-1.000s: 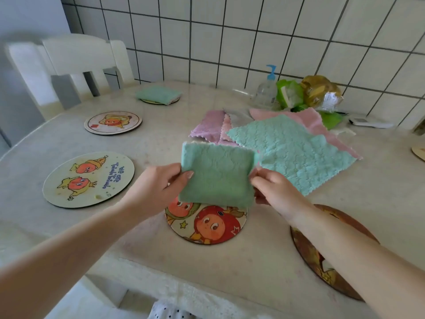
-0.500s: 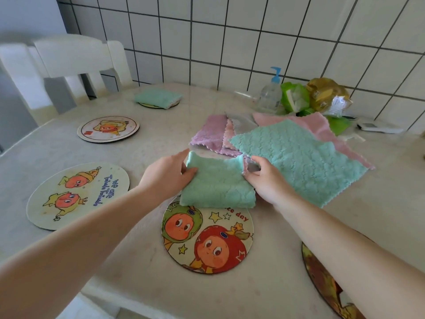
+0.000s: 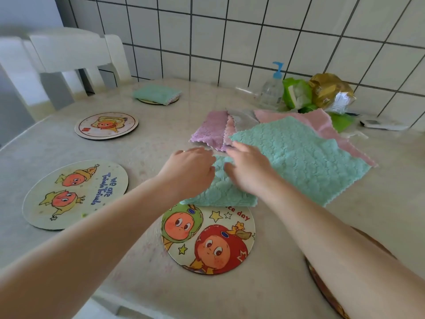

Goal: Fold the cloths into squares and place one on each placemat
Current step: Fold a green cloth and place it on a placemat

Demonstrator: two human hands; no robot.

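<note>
A folded green cloth (image 3: 218,192) lies on the table with its near edge over the top of a round cartoon placemat (image 3: 208,240). My left hand (image 3: 190,171) and my right hand (image 3: 248,171) both rest flat on top of the cloth, fingers apart, hiding its far half. Just right of it is a pile of unfolded cloths: green (image 3: 303,157) on top, then pink (image 3: 322,120), grey (image 3: 243,118) and purple (image 3: 209,130). Another folded green cloth (image 3: 156,94) sits on the far placemat (image 3: 158,102).
Two more round placemats lie at the left (image 3: 76,194) and far left (image 3: 106,125). A dark placemat (image 3: 322,284) peeks out under my right forearm. A pump bottle (image 3: 271,88), green packet (image 3: 296,93) and gold bag (image 3: 328,90) stand by the tiled wall. A white chair (image 3: 69,56) is at the back left.
The folded green cloth came down from the air onto the table at the placemat's top edge. My hands let go of its sides and now lie flat on it.
</note>
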